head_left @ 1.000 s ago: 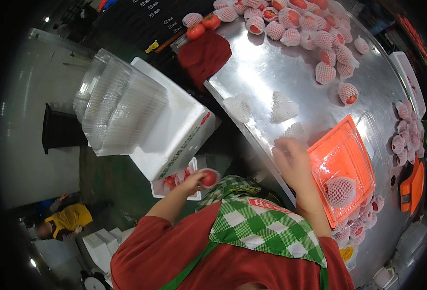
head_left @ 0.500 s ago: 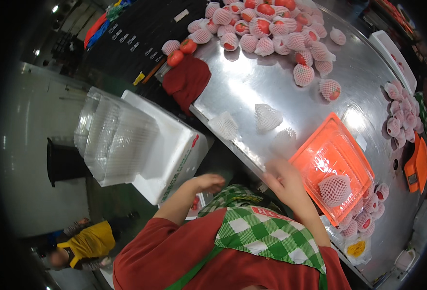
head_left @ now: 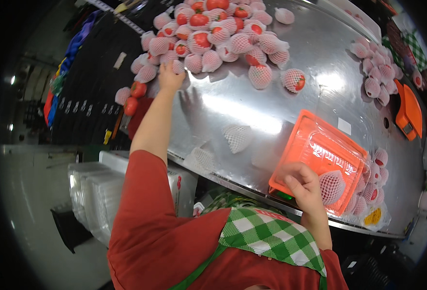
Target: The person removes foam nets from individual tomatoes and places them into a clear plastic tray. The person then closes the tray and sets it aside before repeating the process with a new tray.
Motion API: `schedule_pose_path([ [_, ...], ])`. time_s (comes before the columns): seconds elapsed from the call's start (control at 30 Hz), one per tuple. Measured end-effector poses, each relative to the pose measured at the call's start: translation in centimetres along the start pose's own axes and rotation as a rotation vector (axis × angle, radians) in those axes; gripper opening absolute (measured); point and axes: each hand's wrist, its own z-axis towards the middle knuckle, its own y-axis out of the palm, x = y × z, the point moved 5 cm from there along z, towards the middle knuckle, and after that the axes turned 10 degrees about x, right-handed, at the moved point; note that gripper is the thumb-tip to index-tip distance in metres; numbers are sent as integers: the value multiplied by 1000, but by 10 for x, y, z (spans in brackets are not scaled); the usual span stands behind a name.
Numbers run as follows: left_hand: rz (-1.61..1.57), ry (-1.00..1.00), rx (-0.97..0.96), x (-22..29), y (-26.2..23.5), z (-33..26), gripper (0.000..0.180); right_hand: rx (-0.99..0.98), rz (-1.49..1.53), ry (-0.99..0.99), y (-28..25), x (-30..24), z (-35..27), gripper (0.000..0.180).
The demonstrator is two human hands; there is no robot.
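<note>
At the near left edge of a large pile of tomatoes (head_left: 199, 41) in pinkish-white foam nets, my left hand (head_left: 171, 79) has its fingers around one net-wrapped tomato (head_left: 177, 66). My right hand (head_left: 306, 188) hovers over the near left part of an orange tray (head_left: 293, 140), fingers loosely curled and apart from the thumb, holding nothing. Inside the tray rests a clear plastic container (head_left: 329, 150). One net-wrapped tomato (head_left: 331, 187) sits in it, close to my right hand.
Two empty foam nets (head_left: 237, 137) lie on the metal table (head_left: 213, 106). More wrapped tomatoes (head_left: 373, 193) are right of the tray, others (head_left: 378, 70) farther back. An orange tool (head_left: 408, 113) lies at the right. Stacked clear containers (head_left: 90, 193) stand at left beside a white foam box (head_left: 187, 186).
My left hand has gone from near my body to the pile and closed on a wrapped tomato. My right hand has moved over the tray's near left part. The view has shifted.
</note>
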Motion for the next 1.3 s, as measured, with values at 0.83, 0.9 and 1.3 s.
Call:
schedule_pose_path([
  [0.83,-1064,414,-95,203,-170,-221,80,25,115,134,28,-3,30,50],
  [0.9,-1008,591,-96,218,-182,-238,77,31,182,143,27,-2,33,56],
  [1.3,-1822,-618,-783,262,-169,-281,55,170,-343,-659,17,-22,-9,64],
])
